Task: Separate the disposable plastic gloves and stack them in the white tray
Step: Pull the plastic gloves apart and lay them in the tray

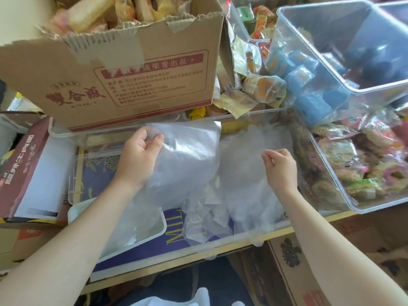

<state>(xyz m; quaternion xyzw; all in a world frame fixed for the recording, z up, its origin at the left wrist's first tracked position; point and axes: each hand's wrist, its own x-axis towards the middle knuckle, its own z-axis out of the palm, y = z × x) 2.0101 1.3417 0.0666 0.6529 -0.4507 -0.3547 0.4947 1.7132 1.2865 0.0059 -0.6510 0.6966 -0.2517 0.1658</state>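
My left hand (138, 155) pinches the upper edge of a clear plastic glove (187, 155) and holds it up over the middle of a large clear bin (240, 236). My right hand (281, 167) hovers to the right with fingers curled; whether it pinches a thin sheet is unclear. A loose heap of crumpled clear gloves (249, 195) lies in the bin below and between both hands. The white tray (162, 226) sits at the bin's lower left under my left forearm, with a few flat gloves (136, 226) in it.
A torn cardboard box (136, 80) of snacks stands behind the bin. Clear bins of wrapped snacks (353, 168) and blue packets (313, 85) crowd the right. A dark red book-like box (24, 160) lies at the left. Cardboard boxes (291, 261) sit below.
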